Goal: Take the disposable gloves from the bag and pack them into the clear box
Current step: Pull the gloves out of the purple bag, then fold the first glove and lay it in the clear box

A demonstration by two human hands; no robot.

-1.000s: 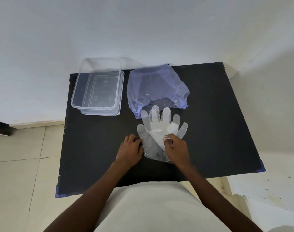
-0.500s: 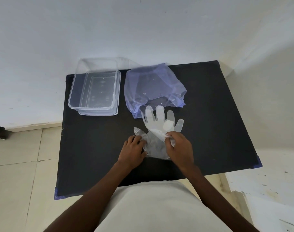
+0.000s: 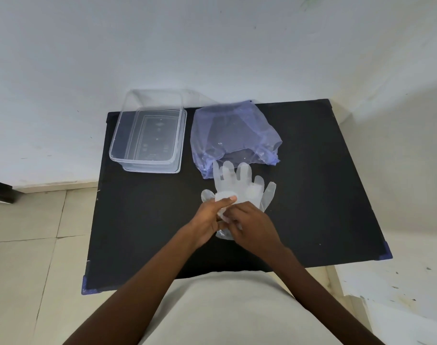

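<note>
Clear disposable gloves (image 3: 239, 185) lie stacked on the black table (image 3: 142, 220), fingers pointing away from me. My left hand (image 3: 210, 215) and my right hand (image 3: 249, 227) meet over the cuff end and both pinch the gloves' near edge, which is folded up between them. The translucent blue bag (image 3: 234, 135) lies crumpled just beyond the glove fingers. The clear box (image 3: 147, 135) stands open at the table's far left with nothing visible in it.
A white wall runs behind the table. Tiled floor lies to the left, and a white ledge stands at the right. The box seems to rest on its lid, whose rim (image 3: 152, 170) shows at the front.
My hands have come together over the gloves' cuff end, and the near edge has been lifted and folded toward the glove fingers. The bag and box have not moved.
</note>
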